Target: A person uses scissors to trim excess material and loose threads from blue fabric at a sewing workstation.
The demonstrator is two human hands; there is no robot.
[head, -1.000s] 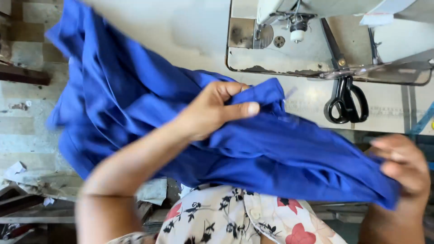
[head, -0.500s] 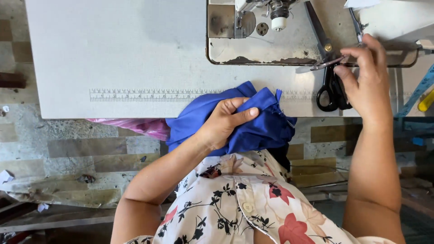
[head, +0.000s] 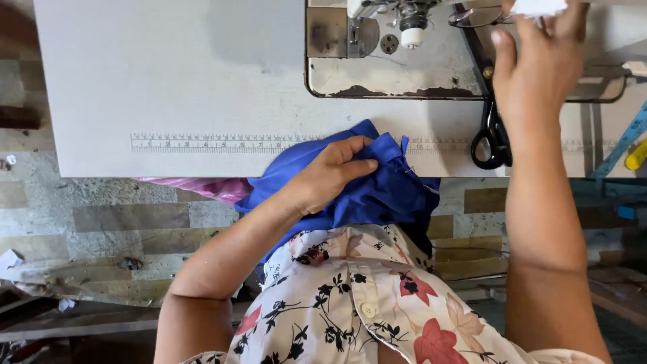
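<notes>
A bundle of blue fabric lies bunched in my lap against the front edge of the white sewing table. My left hand rests on top of it, fingers closed over a fold. My right hand is raised over the far right of the table, touching a white piece at the top edge of the view; how it holds that piece is unclear. Black scissors lie on the table just left of my right wrist. The sewing machine's needle and presser foot sit above a worn metal bed plate.
A printed ruler strip runs along the table's front. Pink fabric hangs below the table edge left of the blue cloth. A yellow and blue object lies at the right edge. The tiled floor shows scraps and debris at the left.
The blue fabric, spread wide a second ago, is now gathered in my lap under my left hand. My right hand let go of it and reached up past the scissors to the table's far right.
</notes>
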